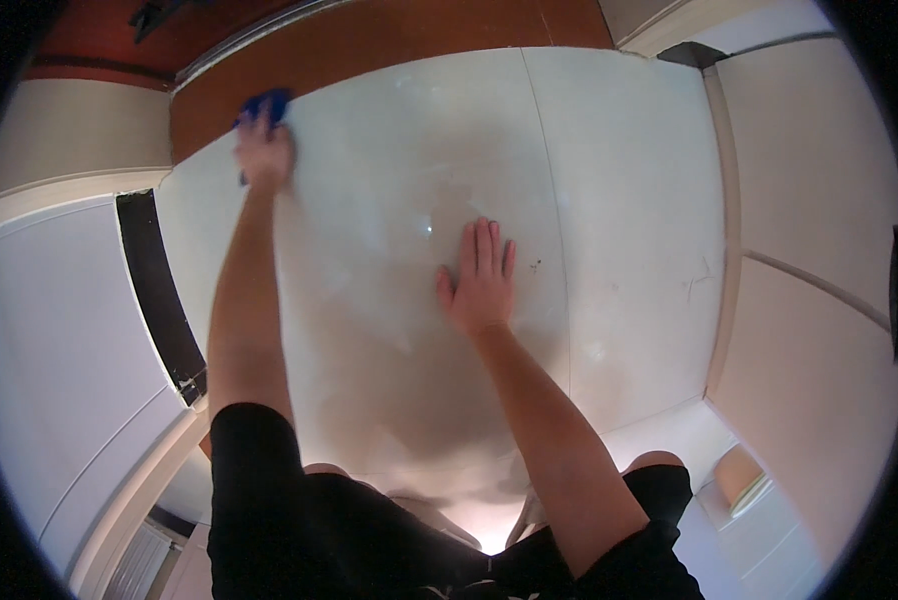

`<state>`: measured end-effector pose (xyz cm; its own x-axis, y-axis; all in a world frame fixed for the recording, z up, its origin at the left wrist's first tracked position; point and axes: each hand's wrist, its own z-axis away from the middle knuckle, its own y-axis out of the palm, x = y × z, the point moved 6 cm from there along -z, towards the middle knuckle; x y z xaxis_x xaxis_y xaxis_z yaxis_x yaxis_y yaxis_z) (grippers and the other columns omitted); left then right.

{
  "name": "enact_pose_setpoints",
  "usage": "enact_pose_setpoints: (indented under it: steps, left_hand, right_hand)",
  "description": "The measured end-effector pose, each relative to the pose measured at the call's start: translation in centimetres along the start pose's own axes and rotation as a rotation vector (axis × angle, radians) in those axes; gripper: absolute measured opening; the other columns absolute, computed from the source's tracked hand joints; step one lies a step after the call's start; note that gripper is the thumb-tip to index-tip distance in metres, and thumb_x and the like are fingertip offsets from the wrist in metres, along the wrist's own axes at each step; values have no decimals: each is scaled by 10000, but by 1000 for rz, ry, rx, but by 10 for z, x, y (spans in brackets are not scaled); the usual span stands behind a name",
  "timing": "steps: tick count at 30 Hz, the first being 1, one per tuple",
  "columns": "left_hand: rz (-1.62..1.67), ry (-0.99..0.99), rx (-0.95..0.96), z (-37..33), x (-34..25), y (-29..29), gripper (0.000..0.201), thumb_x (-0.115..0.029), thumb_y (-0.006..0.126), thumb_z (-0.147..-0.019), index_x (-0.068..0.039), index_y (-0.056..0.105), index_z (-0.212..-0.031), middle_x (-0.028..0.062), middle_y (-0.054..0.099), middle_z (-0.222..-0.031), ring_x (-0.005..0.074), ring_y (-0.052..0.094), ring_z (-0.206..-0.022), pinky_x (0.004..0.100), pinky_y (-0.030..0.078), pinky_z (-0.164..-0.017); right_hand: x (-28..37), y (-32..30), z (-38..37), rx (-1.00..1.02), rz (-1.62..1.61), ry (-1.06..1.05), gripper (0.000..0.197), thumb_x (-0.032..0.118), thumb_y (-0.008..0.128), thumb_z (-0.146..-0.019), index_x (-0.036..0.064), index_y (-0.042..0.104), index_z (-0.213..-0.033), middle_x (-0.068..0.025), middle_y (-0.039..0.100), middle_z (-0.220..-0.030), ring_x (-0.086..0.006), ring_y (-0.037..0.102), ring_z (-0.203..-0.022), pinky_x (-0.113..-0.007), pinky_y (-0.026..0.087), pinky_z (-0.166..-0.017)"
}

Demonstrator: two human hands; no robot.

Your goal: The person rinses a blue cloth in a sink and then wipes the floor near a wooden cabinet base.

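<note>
At the far left of the white tiled floor (399, 330), my left hand (263, 158) presses a dark blue cloth (274, 101) down where the tile meets a reddish-brown strip. Its fingers lie over the cloth and look slightly blurred. Part of the cloth is hidden under the hand. My right hand (483, 288) rests palm down near the middle of the floor, fingers stretched out, holding nothing. Beside it are a few small dark specks (536, 265) on the tile.
A reddish-brown threshold strip (399, 50) runs along the far edge, by a red door (99, 40). Pale walls with skirting (726, 250) stand on the right. On the left are a white panel (59, 310) and a dark strip (159, 290). A round tan object (737, 476) sits lower right.
</note>
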<state>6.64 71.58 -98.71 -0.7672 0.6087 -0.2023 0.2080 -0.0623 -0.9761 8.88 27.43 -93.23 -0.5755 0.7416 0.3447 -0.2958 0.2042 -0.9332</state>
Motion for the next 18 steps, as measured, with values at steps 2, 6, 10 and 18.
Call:
enact_pose_setpoints:
  steps: [2,6,10,18]
  left_hand:
    - [14,230,-26,14,-84,1,564,-421,507,-1000,-239,481,-1533,176,347,-1640,358,288,-1530,574,209,-1234]
    - [135,507,55,71,-206,-4,520,-397,553,-1000,-305,507,-1510,146,353,-1643,360,289,-1528,598,174,-1237]
    - [130,617,119,113,-229,-11,496,-382,564,-1004,-323,522,-1495,121,346,-1651,340,270,-1539,596,165,-1244]
    - [218,582,199,194,-209,-24,505,-361,559,-1005,-320,508,-1505,103,331,-1659,332,253,-1546,604,147,-1241]
  right_hand:
    - [3,-1,-2,-26,-18,-16,766,401,551,-958,-32,339,-1554,-207,315,-1632,-356,253,-1541,-580,198,-1239]
    - [1,-6,-3,-72,-22,-20,758,391,554,-958,-32,346,-1551,-208,327,-1625,-356,263,-1537,-577,208,-1237]
    - [8,-1,-1,-97,-1,-45,753,411,537,-970,-26,347,-1553,-199,328,-1628,-345,265,-1538,-564,197,-1242]
    - [2,7,3,-153,43,-75,742,431,499,-992,-24,343,-1556,-191,308,-1642,-333,228,-1553,-546,165,-1254]
